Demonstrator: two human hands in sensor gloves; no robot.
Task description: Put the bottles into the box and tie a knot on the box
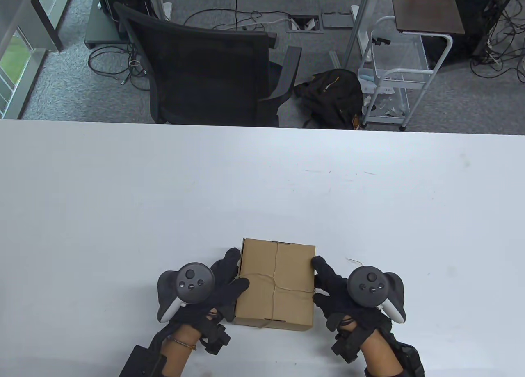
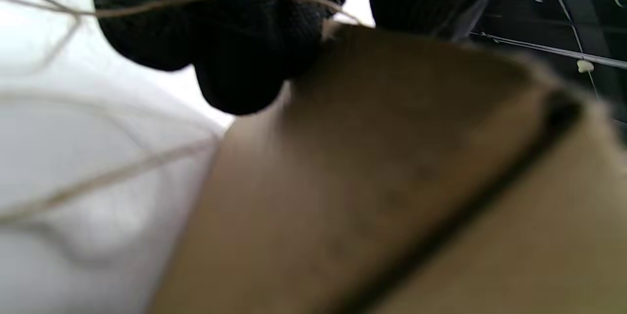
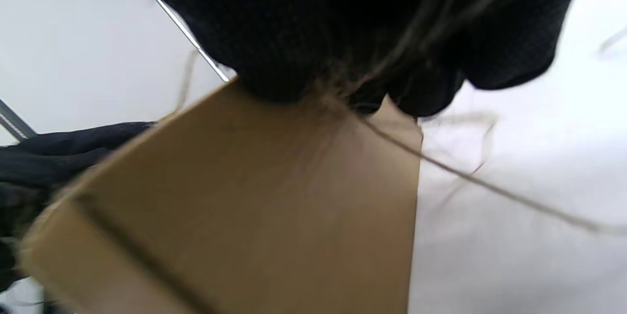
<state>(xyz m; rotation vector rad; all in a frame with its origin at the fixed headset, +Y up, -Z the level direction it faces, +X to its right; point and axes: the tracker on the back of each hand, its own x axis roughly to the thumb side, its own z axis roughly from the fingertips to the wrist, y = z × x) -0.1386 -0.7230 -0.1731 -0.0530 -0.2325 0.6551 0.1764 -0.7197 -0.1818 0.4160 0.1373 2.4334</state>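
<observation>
Two hands flanking closed box, left hand and right hand fingers extended against its sides

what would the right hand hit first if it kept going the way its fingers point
The cardboard box: the right hand already has its fingertips against the box's right side, pointing inward, so nothing lies between them.
</observation>
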